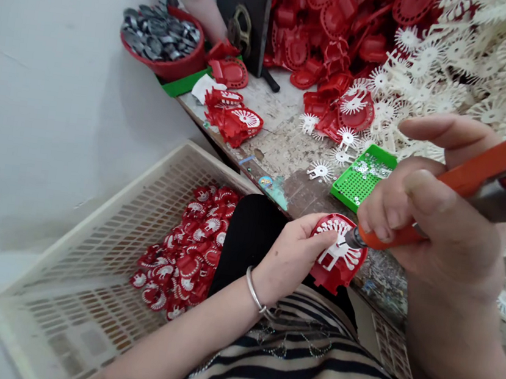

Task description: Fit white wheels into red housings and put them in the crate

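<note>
A pale wall (54,79) (faintly scuffed) stands left of a worn, paint-stained worktable (283,128).

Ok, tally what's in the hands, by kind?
Driver: 1, right hand
Red part: 1, left hand
White fan: 1, on the red part
Total: 3, leaving out any screw at the tip, too small to tell

The left forearm (200,318) slants up from the bottom edge, the left hand (289,252) pinched shut with its thumb (322,243) on top. The right hand (444,213), nearer the camera, grips with curled fingers (382,208), 1 finger extended above the rest.
</note>
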`<move>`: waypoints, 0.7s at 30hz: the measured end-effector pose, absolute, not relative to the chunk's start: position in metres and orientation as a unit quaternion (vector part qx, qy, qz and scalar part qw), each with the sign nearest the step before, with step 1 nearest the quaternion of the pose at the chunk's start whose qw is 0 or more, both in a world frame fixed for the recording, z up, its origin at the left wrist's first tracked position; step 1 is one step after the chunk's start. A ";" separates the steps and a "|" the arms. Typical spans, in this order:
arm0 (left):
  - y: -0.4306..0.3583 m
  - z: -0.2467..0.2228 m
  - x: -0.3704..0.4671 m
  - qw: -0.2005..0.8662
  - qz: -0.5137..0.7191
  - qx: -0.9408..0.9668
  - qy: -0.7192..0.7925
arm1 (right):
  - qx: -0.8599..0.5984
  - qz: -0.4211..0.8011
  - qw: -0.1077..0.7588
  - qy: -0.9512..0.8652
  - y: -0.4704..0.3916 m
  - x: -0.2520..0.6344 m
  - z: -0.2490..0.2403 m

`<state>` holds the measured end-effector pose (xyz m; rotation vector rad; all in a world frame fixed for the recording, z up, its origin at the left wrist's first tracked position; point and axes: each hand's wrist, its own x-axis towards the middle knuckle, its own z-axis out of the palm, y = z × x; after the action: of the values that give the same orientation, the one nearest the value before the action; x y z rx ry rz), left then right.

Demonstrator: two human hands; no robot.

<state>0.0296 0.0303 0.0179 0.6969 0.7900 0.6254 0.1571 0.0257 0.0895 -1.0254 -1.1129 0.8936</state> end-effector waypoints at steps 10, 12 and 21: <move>0.027 0.018 0.032 0.819 0.287 0.320 0.380 | -0.465 0.365 0.621 -0.515 0.022 0.152 0.088; 0.026 0.015 0.031 0.817 0.279 0.329 0.383 | -0.466 0.379 0.609 -0.519 0.022 0.153 0.087; 0.025 0.005 0.027 0.823 0.264 0.338 0.372 | -0.407 0.457 0.599 -0.517 0.021 0.152 0.076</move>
<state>0.0269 0.0252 0.0052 0.7186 0.7920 0.5606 0.1518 0.0206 0.0759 -0.9432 -1.1995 1.0588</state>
